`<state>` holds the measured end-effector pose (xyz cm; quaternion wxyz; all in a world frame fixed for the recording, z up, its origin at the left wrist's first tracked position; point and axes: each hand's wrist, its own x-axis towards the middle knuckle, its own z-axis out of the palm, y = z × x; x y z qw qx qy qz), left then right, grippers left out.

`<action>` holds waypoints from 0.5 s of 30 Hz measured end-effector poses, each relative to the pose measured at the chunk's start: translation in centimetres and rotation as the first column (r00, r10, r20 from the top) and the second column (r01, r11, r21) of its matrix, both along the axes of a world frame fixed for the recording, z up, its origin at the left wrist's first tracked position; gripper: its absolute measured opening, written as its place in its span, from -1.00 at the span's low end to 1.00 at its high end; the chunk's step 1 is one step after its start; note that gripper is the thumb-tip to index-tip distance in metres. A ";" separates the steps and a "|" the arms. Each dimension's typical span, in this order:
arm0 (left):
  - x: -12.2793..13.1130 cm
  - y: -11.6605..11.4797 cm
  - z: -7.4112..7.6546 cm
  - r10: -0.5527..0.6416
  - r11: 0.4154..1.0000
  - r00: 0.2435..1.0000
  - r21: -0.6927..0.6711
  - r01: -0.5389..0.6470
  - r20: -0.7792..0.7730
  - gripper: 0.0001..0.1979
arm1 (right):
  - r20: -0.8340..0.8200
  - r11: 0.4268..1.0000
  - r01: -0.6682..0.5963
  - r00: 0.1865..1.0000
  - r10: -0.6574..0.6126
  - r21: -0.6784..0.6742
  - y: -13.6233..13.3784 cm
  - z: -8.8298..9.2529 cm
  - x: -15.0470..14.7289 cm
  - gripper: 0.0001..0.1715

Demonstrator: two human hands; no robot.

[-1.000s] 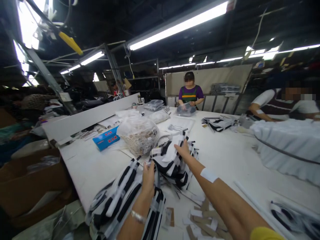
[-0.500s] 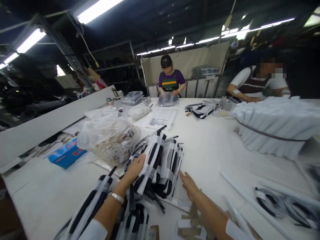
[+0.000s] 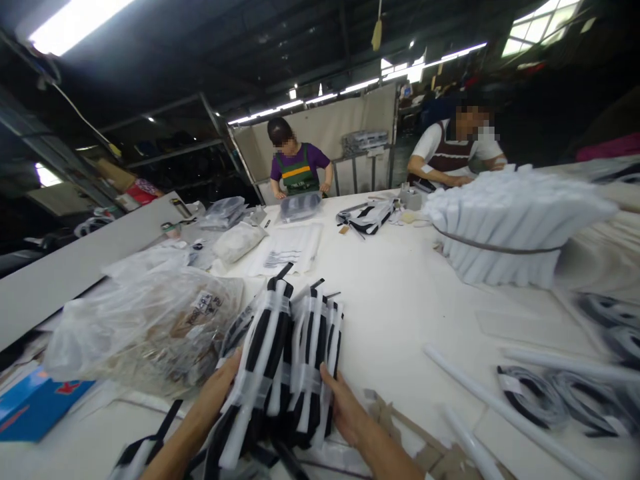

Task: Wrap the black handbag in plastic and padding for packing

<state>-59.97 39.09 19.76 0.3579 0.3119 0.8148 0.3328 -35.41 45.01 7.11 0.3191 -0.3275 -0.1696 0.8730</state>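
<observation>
Several bundles of folded black and white strips (image 3: 265,360), wrapped with clear bands, stand leaning in a row on the white table. My left hand (image 3: 226,373) is against the left side of the row, its fingertips hidden behind the nearest bundle. Against the right side is my right hand (image 3: 345,403), its thumb on the outermost bundle and its other fingers mostly hidden. The row is held between both hands. Another black and white bundle (image 3: 140,457) lies at the lower left, partly behind my left forearm.
Left of the row sits a clear plastic bag (image 3: 150,327), near a blue box (image 3: 43,403). Strapped white foam pieces (image 3: 505,230), white tubes (image 3: 500,400) and coiled strips (image 3: 530,397) lie to the right. Brown cardboard scraps (image 3: 425,440) are close by my right arm. Two people work across the table.
My right hand has moved in from open space to touch the row's right side. My left hand has shifted from atop a bundle to the row's left side. The view has turned right.
</observation>
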 end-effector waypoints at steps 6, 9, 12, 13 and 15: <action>5.1 3.5 0.0 -0.119 0.992 0.989 0.033 0.123 -0.092 -0.22 | 0.065 0.977 0.209 0.976 -0.206 -0.030 1.6 0.2 3.0 -0.32; 9.3 8.0 0.8 -0.253 0.962 0.946 0.051 0.269 -0.205 -0.30 | 0.073 0.959 0.283 0.957 -0.282 -0.009 3.8 0.2 6.3 -0.22; 13.1 15.1 2.0 -0.471 0.858 0.806 0.026 0.513 -0.358 -0.34 | 0.121 0.921 0.385 0.913 -0.388 0.055 8.5 0.2 9.2 -0.21; 14.1 18.0 2.4 -0.506 0.832 0.776 0.026 0.554 -0.376 -0.37 | 0.137 0.904 0.418 0.894 -0.427 0.089 10.8 0.1 9.7 -0.22; 15.5 24.4 3.2 -0.541 0.793 0.715 0.016 0.609 -0.443 -0.38 | 0.147 0.867 0.471 0.857 -0.494 0.164 16.2 -0.1 10.3 -0.27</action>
